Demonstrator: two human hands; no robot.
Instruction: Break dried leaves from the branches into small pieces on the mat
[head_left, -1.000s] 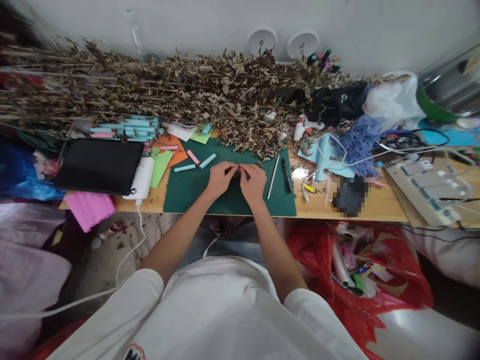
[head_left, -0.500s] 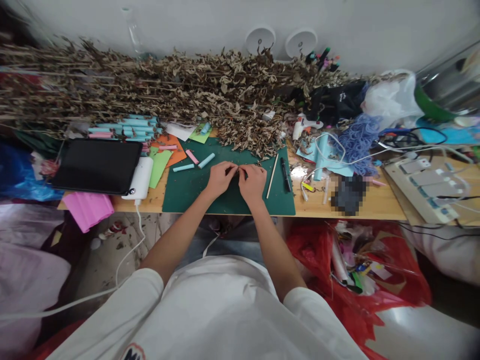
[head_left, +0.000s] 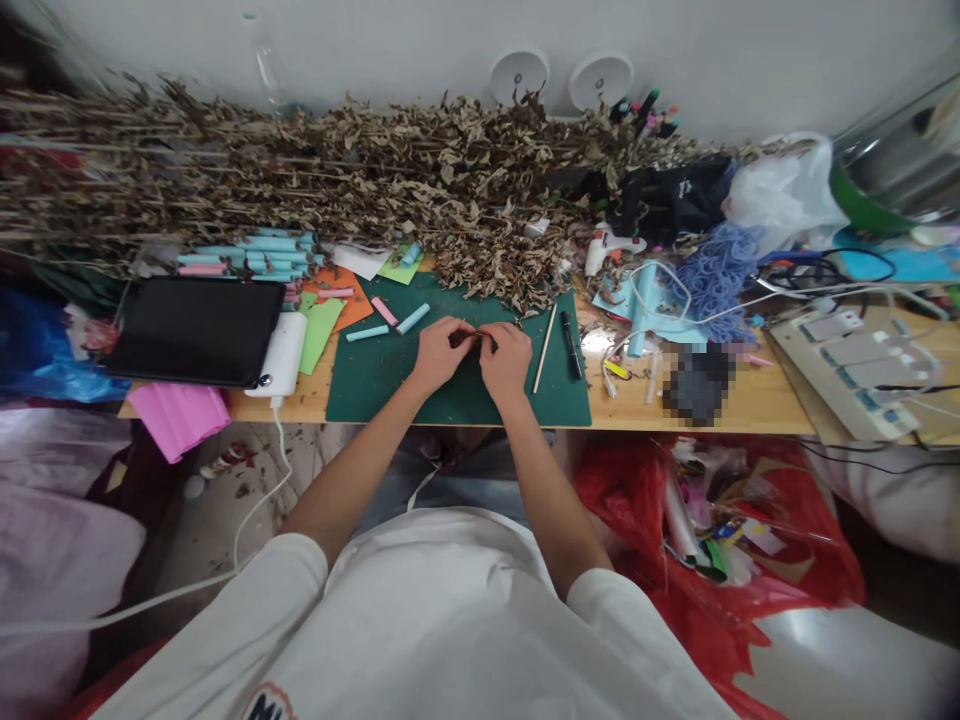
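Note:
My left hand (head_left: 438,352) and my right hand (head_left: 506,358) meet over the green cutting mat (head_left: 382,385), fingers pinched together on a small brown dried piece (head_left: 469,338) held between them. Its exact shape is hidden by my fingers. Just beyond my hands lies a big heap of dried brown leafy stems (head_left: 337,190) spilling onto the mat's far edge. A thin wooden stick (head_left: 545,348) and a black pen (head_left: 571,346) lie right of my right hand. Pale blue and pink paper rolls (head_left: 412,320) lie on the mat to the left.
A black tablet (head_left: 193,330) and white power bank (head_left: 283,355) sit at left, with pink paper (head_left: 180,420) at the table edge. A glue gun (head_left: 606,248), cables, blue yarn (head_left: 716,275) and a power strip (head_left: 855,370) crowd the right. A red bag of scraps (head_left: 720,520) hangs below.
My hands stay together on the mat, with only slight finger movement on the small piece. The view shifted slightly.

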